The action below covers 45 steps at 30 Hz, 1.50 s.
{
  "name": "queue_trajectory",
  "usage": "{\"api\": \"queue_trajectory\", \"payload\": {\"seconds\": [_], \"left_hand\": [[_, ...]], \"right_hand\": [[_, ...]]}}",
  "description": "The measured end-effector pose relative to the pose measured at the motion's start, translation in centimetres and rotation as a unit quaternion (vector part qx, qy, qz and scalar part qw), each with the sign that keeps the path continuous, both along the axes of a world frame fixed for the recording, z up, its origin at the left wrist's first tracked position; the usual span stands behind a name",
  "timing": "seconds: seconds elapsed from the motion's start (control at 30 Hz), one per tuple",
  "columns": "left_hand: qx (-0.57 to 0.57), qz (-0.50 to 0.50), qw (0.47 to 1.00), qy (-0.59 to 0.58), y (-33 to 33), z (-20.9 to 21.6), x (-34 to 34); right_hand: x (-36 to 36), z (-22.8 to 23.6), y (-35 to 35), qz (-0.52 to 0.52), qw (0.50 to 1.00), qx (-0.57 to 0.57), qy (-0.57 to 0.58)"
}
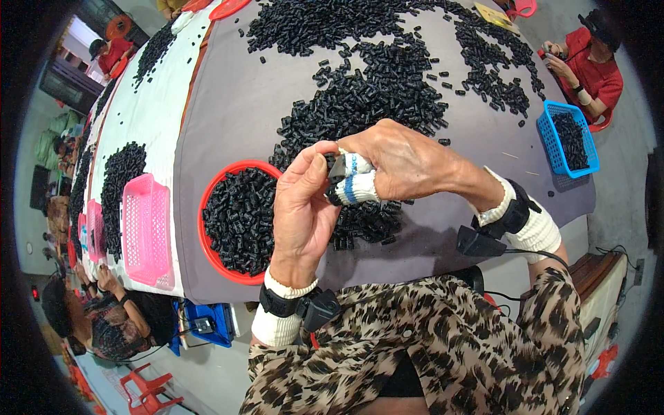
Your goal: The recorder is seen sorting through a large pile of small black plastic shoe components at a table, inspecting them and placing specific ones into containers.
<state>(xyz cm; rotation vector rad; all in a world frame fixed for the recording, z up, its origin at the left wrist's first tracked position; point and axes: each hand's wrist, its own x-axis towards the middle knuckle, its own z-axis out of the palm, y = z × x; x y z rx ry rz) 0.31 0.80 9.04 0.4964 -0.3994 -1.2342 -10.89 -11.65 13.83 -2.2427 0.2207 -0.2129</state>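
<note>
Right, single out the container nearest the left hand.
The round red basin of black parts beside the left hand; the rectangular blue basket and large pink basket stand farther off.

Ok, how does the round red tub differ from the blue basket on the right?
The red tub is round, while the blue basket is rectangular. The red tub has a smooth rim; the blue basket has lattice walls. The red tub sits close beside the left hand, whereas the blue basket stands near the table's right end. Both hold small black parts.
</note>
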Motion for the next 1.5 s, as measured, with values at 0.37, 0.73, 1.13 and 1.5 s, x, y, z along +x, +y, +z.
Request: {"api": "queue_trajectory", "payload": {"seconds": [0.37,0.73,1.13,1.5], "left_hand": [[-0.013,-0.002,1.000,0.010,0.1,0.4,-0.1],[0.003,0.001,1.000,-0.001,0.0,0.2,-0.1],[0.002,0.005,0.999,0.041,-0.1,0.5,-0.5],[0.048,0.032,0.998,-0.033,-0.3,1.4,-0.6]], "right_hand": [[0.0,-0.1,0.1,-0.005,1.000,0.014,-0.019],[0.0,-0.3,0.0,0.004,1.000,0.020,-0.016],[-0.4,-0.7,0.4,-0.042,0.996,0.021,-0.073],[-0.4,-0.6,0.5,-0.067,0.995,0.037,-0.061]]}}
